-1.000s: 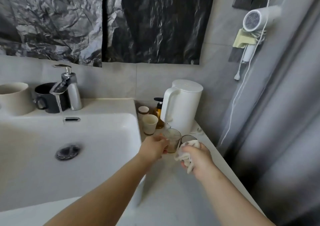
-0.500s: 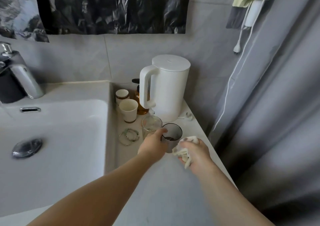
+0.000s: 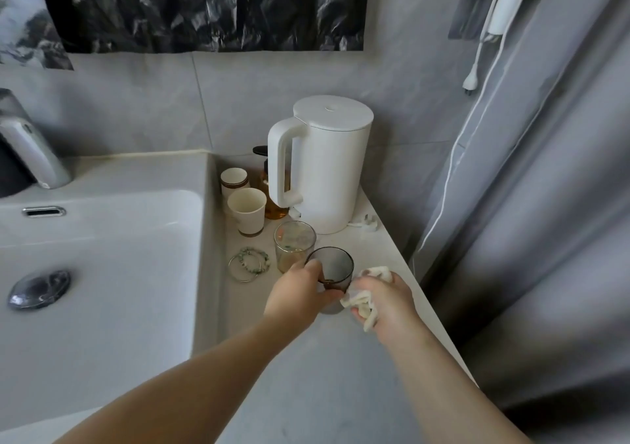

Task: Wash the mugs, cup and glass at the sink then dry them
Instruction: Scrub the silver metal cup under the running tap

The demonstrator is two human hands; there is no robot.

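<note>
On the counter right of the sink (image 3: pixel 102 239) stands a dark smoky glass (image 3: pixel 332 266), and my left hand (image 3: pixel 300 293) grips it round its side. Just behind it stands a clear patterned glass (image 3: pixel 295 249) on its own. My right hand (image 3: pixel 381 300) clutches a crumpled white cloth (image 3: pixel 364 304) next to the dark glass. A cream paper-like cup (image 3: pixel 247 212) and a smaller banded cup (image 3: pixel 234 180) stand further back by the sink's edge.
A white kettle (image 3: pixel 327 164) stands at the back with an amber pump bottle (image 3: pixel 269 188) beside it. Bracelets (image 3: pixel 249 263) lie on the counter. The tap (image 3: pixel 27 150) is at the far left, a grey curtain (image 3: pixel 528 205) hangs at the right.
My left hand let go of the clear glass, left standing on the counter, and took hold of the dark glass. The view turned right and down; the mugs by the tap left the frame.
</note>
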